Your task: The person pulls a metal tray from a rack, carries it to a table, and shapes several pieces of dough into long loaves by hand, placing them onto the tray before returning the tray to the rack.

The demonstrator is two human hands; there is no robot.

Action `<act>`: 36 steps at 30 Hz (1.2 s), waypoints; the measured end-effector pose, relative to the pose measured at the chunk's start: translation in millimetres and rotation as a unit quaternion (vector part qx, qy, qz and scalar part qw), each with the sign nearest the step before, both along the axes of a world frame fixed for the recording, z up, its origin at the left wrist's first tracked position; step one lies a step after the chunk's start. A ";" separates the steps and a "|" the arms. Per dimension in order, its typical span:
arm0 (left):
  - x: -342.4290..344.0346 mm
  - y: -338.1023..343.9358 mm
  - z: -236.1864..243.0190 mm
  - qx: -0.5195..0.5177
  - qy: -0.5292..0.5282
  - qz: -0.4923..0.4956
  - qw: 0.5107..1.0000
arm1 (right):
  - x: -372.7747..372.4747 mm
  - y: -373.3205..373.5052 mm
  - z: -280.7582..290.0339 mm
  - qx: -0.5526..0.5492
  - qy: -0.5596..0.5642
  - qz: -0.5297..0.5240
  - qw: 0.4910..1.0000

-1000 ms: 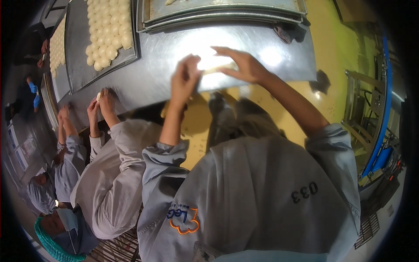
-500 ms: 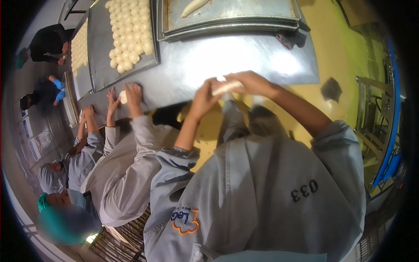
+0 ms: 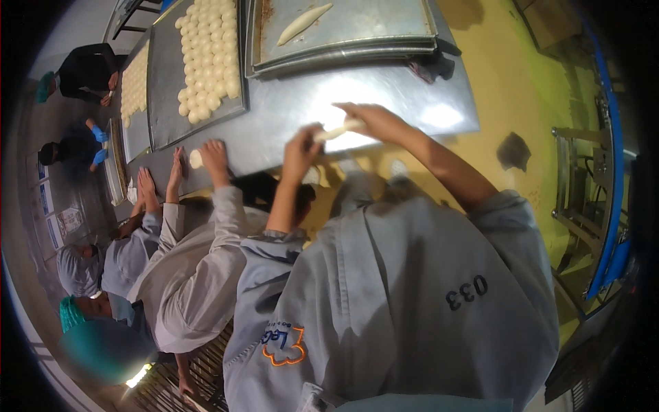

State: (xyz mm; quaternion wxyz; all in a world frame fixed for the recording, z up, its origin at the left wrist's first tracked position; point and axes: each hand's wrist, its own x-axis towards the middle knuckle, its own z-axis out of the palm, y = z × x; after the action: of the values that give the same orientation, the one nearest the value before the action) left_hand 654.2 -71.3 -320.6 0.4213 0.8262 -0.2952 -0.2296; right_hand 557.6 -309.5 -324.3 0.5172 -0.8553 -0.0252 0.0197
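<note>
A pale strip of dough [image 3: 336,131] stretches between my two hands above the front edge of the steel table [image 3: 274,141]. My left hand [image 3: 300,152] is closed on its left end, the fingers curled. At the other end, my right hand [image 3: 376,123] pinches the dough between thumb and fingers, with some fingers stretched out past it. Beyond my hands, one shaped dough roll [image 3: 305,24], tapered at both ends, lies on the top tray of a stack of metal baking trays [image 3: 343,53].
Many dough balls [image 3: 206,62] fill part of a dark tray [image 3: 161,96] at the back left. Close on my left, a co-worker's hand [image 3: 215,159] is beside a flattened dough piece [image 3: 196,158]. A dark cloth [image 3: 432,69] lies by the trays. A blue-edged metal frame [image 3: 597,178] stands right.
My hands have moved apart, and the dough between them now looks longer and thinner. The view has shifted slightly, showing more of the top tray. The co-worker's left hand has flattened out.
</note>
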 end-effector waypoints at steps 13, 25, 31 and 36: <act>9.4 9.3 -12.7 -0.012 -0.087 0.023 0.996 | -15.1 -17.4 -7.3 -0.133 -0.048 -0.038 0.989; 17.2 7.1 -14.7 -0.061 -0.184 -0.094 0.977 | -34.3 -2.4 4.2 -0.141 -0.105 -0.099 0.979; 25.1 -16.5 10.8 0.038 -0.017 -0.135 0.990 | -5.2 9.5 21.3 -0.033 -0.004 -0.094 0.995; 50.5 -36.3 74.7 0.019 0.049 -0.168 0.984 | 0.7 -18.3 70.2 -0.013 0.031 -0.062 0.998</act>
State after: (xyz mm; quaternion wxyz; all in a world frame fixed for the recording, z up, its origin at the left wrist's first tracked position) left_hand 704.7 -107.6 -245.9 0.3747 0.7607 -0.4042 -0.3429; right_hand 558.3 -327.8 -254.1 0.5070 -0.8607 0.0441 0.0147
